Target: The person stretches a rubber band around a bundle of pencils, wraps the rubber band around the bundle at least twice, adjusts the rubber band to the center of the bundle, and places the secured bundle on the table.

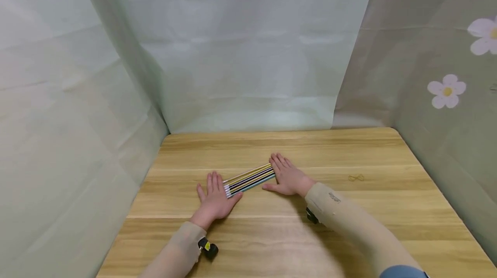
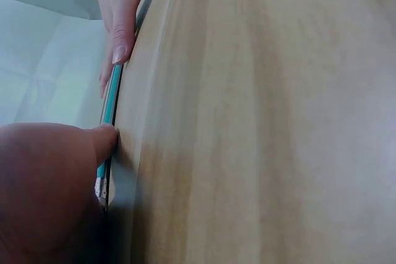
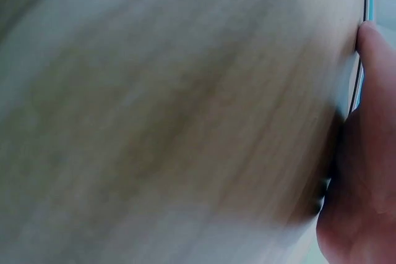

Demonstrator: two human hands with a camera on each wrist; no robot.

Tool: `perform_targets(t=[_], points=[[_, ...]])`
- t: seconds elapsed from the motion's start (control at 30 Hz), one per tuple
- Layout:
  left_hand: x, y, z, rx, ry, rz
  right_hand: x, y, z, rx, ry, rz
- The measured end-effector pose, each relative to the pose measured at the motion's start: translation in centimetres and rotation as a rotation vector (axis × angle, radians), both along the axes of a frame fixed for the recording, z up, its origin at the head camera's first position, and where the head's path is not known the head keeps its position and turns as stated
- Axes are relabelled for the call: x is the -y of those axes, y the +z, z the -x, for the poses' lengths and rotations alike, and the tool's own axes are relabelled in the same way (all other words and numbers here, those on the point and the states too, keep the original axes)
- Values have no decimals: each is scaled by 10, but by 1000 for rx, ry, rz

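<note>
Several pencils (image 1: 250,179) lie side by side on the wooden table, slanting up to the right, in yellow, dark and teal. Their pale eraser ends point left. My left hand (image 1: 216,202) lies at that end with fingers extended, its thumb along the near side. Across the other end rests my right hand (image 1: 288,179), fingers stretched away from me and thumb out toward the near side; it hides the pencils' far tips. In the left wrist view, a teal pencil (image 2: 112,94) shows between the left hand (image 2: 49,183) and the right thumb.
A thin yellowish rubber band (image 1: 356,177) lies on the table (image 1: 264,243) to the right of the right hand. Pale cloth walls (image 1: 248,62) stand behind the table and at both sides, the right one with white flowers (image 1: 446,91).
</note>
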State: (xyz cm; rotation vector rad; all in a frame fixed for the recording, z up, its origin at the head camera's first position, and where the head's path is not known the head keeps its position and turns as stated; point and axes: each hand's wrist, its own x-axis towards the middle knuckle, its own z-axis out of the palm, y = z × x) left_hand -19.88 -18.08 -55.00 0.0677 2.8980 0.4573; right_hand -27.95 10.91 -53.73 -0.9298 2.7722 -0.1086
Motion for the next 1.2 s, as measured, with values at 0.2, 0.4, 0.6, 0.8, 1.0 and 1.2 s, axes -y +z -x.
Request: perform_targets(t=[0.2,0.4,0.6,0.8,1.0,1.2], points=[[6,-7,10,-4,-15,15,2,3,-4,-10,-14,16],[4,-5,17,-1,-47,-3,-8,-2,-13,0,-41,25],[-3,0,26,-10,-116,-10,-25,1,-32,7,-62,91],[-7,0,34,28,-146,28,-32,-2,-44,1,-96,118],[-11,1,32,12,-140,-4,-34,0,-48,9,-127,109],[-14,-3,30,-6,-120,-12,-40,2,-50,18,-144,93]])
